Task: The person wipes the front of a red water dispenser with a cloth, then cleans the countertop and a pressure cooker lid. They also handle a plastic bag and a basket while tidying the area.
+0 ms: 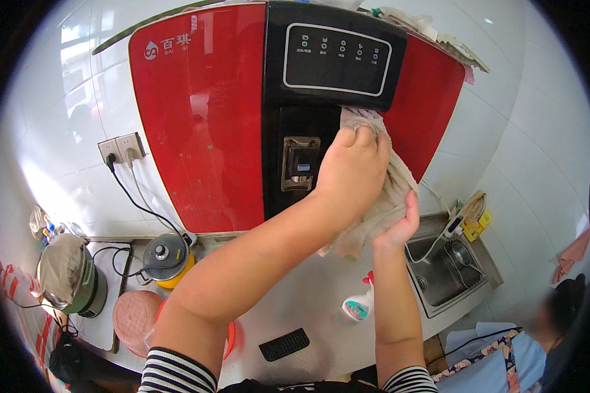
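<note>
A red and black wall-mounted water dispenser [201,127] is in front of me, with a display panel [337,61] on its black middle section. My left hand [356,164] reaches across and presses a bunched, damp-looking beige cloth [359,231] against the black section, just under the panel's lower edge. Lower down, my right hand [398,223] grips the hanging part of the same cloth, its thumb showing along the edge. Left of the cloth is the dispenser's spout recess [301,164]. Cloth and left hand hide part of the dispenser's lower right side.
Below, a spray bottle [358,307] and a black drip grate [284,344] lie on the counter [319,304]. A lidded yellow pot [167,260], a pink basket [136,319] and a green cooker [91,285] stand left. At right are a sink [445,285] and another person [516,353].
</note>
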Demonstrator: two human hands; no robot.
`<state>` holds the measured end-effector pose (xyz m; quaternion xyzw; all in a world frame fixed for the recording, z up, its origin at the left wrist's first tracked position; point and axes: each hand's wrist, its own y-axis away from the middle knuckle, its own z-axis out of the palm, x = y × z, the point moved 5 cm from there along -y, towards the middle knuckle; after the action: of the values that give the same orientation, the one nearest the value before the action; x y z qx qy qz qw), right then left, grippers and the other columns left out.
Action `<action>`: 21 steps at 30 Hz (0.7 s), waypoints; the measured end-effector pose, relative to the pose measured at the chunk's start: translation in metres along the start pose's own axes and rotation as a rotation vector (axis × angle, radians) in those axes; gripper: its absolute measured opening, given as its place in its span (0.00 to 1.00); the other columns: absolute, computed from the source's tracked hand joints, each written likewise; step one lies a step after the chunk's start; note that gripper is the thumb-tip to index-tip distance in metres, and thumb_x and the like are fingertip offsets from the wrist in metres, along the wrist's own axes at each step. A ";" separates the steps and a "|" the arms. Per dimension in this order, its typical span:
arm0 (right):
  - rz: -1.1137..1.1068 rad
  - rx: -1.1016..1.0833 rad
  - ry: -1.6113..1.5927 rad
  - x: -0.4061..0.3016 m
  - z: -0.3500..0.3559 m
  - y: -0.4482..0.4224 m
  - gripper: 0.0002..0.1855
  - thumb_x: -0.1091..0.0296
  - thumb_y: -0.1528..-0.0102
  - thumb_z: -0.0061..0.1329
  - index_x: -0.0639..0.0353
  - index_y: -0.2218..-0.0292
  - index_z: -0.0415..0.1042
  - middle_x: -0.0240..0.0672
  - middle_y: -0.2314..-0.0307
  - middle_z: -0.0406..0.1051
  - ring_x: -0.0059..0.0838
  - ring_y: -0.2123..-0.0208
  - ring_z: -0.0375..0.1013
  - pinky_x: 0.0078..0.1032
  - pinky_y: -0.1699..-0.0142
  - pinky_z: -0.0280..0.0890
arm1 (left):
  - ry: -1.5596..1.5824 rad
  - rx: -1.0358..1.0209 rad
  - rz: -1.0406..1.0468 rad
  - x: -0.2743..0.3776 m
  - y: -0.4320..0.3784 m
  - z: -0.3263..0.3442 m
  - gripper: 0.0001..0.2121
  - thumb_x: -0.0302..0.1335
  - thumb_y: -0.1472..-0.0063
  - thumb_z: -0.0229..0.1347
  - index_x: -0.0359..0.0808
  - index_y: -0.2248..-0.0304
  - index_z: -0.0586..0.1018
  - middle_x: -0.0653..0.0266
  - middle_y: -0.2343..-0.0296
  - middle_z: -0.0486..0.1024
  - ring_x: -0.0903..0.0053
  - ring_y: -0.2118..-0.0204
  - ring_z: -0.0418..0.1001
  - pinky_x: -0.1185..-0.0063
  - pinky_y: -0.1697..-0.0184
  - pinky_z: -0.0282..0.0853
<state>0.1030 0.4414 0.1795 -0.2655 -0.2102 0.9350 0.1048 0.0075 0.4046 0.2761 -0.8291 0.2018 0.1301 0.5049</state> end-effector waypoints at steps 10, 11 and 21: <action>-0.166 0.346 -0.018 -0.047 -0.013 0.043 0.30 0.53 0.43 0.27 0.66 0.47 0.56 0.44 0.48 0.58 0.41 0.46 0.57 0.37 0.42 0.53 | 0.408 0.244 0.121 0.048 0.015 -0.019 0.18 0.32 0.52 0.51 0.37 0.59 0.73 0.64 0.62 0.72 0.75 0.61 0.67 0.75 0.59 0.57; -0.142 0.363 0.037 -0.049 -0.018 0.052 0.30 0.53 0.43 0.27 0.66 0.47 0.57 0.44 0.48 0.58 0.41 0.46 0.57 0.37 0.43 0.53 | 0.531 0.211 0.088 0.052 0.022 -0.020 0.18 0.31 0.51 0.53 0.37 0.59 0.73 0.63 0.62 0.72 0.74 0.60 0.68 0.74 0.57 0.57; 0.129 -0.022 0.780 -0.035 -0.078 0.101 0.15 0.66 0.41 0.36 0.67 0.58 0.66 0.36 0.65 0.70 0.23 0.63 0.68 0.21 0.56 0.62 | 1.794 -0.644 -0.721 0.082 0.139 0.059 0.08 0.24 0.39 0.47 0.34 0.60 0.71 0.68 0.72 0.73 0.83 0.72 0.70 0.83 0.69 0.66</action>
<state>0.1662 0.3670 0.0896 -0.6145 -0.1476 0.7664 0.1151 0.0143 0.3835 0.1058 -0.7290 0.1995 -0.6510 -0.0706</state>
